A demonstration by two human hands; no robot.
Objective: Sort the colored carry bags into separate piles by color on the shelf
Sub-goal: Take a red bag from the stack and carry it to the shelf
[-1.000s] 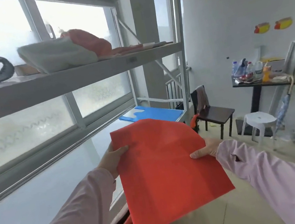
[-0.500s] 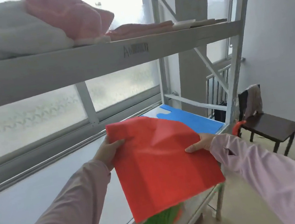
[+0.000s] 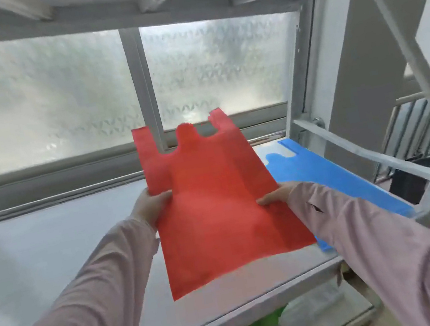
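one red bag (image 3: 214,200) gripped by left hand (image 3: 150,207) and right hand (image 3: 277,195); one blue bag (image 3: 325,175) flat on shelf (image 3: 51,249).

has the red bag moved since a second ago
Yes. The red bag, held by both hands, has gone forward over the shelf, and now lies flatter, beside the blue bag, its handles toward the window.
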